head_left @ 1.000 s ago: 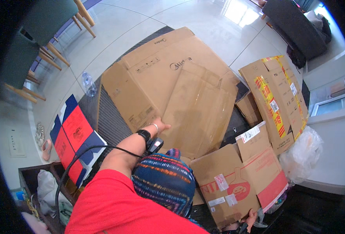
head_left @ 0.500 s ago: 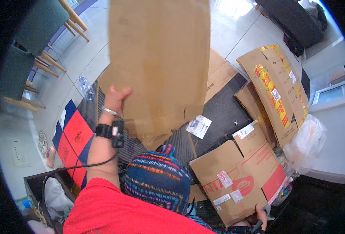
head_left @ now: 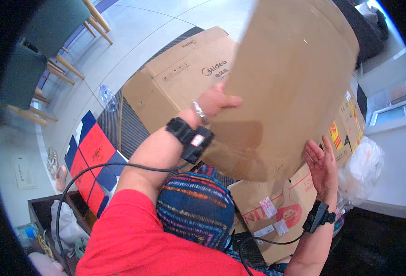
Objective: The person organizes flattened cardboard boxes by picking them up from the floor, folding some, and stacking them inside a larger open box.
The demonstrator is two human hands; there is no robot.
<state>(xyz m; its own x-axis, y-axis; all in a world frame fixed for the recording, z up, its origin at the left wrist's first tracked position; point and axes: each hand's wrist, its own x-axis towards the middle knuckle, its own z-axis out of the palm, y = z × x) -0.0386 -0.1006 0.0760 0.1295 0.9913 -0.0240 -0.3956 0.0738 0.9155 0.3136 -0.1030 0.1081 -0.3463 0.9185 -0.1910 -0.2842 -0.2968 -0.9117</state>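
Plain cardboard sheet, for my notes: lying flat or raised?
Raised: the cardboard sheet hides part of the taped carton, its left edge in the left hand.

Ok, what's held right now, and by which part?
The left hand holds the raised cardboard sheet by its left edge; the right hand, open, is by its lower right edge, contact unclear.

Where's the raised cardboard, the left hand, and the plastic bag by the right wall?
Raised cardboard (head_left: 288,87), head view: middle of its broad face.
Left hand (head_left: 215,102), head view: back of hand.
Plastic bag (head_left: 363,170), head view: crumpled front.
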